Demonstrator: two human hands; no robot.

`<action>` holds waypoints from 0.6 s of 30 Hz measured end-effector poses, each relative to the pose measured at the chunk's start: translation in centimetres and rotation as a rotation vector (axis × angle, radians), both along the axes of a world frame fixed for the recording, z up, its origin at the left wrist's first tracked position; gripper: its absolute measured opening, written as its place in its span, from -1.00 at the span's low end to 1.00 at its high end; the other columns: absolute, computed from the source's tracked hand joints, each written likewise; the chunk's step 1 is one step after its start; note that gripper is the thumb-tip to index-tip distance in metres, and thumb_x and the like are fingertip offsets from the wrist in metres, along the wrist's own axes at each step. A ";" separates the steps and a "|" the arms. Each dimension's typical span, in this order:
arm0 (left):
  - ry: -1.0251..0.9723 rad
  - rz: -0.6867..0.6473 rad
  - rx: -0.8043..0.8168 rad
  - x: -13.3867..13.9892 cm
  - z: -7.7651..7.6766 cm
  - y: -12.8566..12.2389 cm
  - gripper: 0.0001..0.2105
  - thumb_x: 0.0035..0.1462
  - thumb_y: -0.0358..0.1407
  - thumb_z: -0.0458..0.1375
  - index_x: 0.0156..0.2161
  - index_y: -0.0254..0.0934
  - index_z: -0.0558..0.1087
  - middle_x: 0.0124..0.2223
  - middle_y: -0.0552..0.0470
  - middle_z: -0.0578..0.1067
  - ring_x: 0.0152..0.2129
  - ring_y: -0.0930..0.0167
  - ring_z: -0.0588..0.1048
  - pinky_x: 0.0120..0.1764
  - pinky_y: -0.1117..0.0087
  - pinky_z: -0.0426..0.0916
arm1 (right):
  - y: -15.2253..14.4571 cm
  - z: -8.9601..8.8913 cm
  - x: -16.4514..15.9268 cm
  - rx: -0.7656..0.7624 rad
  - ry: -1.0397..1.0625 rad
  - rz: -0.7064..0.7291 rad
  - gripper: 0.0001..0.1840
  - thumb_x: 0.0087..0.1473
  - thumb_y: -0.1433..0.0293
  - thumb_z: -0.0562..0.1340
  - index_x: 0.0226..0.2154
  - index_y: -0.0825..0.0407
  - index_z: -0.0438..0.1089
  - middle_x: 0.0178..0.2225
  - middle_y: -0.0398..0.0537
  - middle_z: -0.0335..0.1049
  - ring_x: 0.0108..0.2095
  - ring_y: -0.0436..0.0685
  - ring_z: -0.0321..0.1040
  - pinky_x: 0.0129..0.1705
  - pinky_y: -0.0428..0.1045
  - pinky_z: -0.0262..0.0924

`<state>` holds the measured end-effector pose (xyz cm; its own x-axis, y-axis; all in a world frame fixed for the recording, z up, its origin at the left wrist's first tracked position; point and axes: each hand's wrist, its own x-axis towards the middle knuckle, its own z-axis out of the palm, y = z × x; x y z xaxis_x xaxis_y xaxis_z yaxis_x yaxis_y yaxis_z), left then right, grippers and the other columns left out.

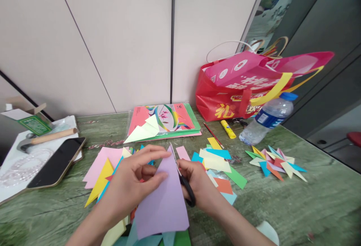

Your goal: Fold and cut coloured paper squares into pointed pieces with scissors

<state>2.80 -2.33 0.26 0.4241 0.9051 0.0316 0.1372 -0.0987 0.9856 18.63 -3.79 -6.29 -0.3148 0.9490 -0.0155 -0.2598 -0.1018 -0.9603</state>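
Observation:
My left hand pinches the upper left edge of a sheet of purple paper, which is held up over the table. In my right hand is a pair of scissors with black handles. Its blades point away from me and lie along the paper's right edge near the top corner. Below and left of my hands, folded yellow paper and pink paper lie partly hidden. Loose paper strips in several colours are scattered beyond my right hand.
Folded paper stars lie right, near a water bottle. Behind are a red gift bag, a glue stick, a pencil and a paper pack. A phone and hammer are left.

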 end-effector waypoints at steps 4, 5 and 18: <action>0.000 0.026 -0.022 0.0 0.0 0.0 -0.76 -0.04 -0.40 0.21 -0.20 -0.13 0.51 -0.09 0.05 0.36 -0.62 0.63 0.40 -0.60 0.60 0.28 | -0.1 0.3 -0.2 -0.035 -0.012 -0.038 -0.74 -0.27 0.40 0.37 -0.57 0.04 0.24 -0.75 -0.35 0.19 -0.74 -0.11 0.08 -0.66 -0.15 0.04; -0.001 0.043 -0.044 0.0 0.0 0.1 -0.74 -0.03 -0.38 0.21 -0.17 -0.15 0.49 -0.13 0.04 0.40 -0.63 0.60 0.42 -0.61 0.59 0.29 | 0.0 0.4 -0.2 -0.044 -0.009 -0.081 -0.76 -0.26 0.39 0.36 -0.55 0.05 0.25 -0.75 -0.34 0.19 -0.75 -0.10 0.09 -0.67 -0.15 0.03; 0.061 0.172 0.452 -1.1 -0.2 1.1 -0.82 0.02 -0.49 0.11 -0.46 -0.20 0.50 -0.24 0.02 0.55 -0.11 0.28 0.46 -0.03 0.26 0.34 | 1.0 0.4 0.2 -0.086 0.175 -0.450 -0.69 -0.07 0.16 0.30 -0.38 0.05 0.32 -0.51 -0.12 0.41 -0.50 0.02 0.34 -0.39 -0.06 0.26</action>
